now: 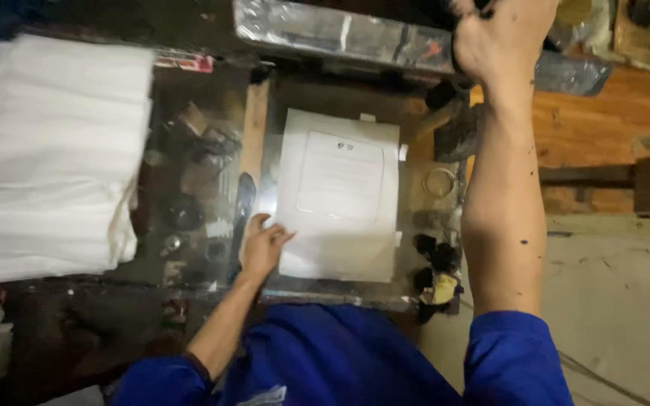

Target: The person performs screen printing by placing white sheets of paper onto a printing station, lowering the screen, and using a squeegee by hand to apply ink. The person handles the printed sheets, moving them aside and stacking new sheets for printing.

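Note:
A white sheet (338, 197) with a faint printed rectangle lies flat on a dark glass-topped bench (265, 150). My left hand (262, 244) rests at the sheet's lower left corner, fingers spread and touching its edge. Raised high at the top of the view, my right hand (499, 36) grips a dark handle on a long frame (340, 34) covered in shiny film, which is lifted behind the sheet. Black ink specks dot my right forearm. Both sleeves are blue.
A thick stack of white sheets (58, 154) lies at the left. Dark tools and metal parts (193, 184) clutter the bench between stack and sheet. A tape ring (439, 181) and dark and yellow rags (438, 274) sit at the right. Wooden boards (611, 120) lie beyond.

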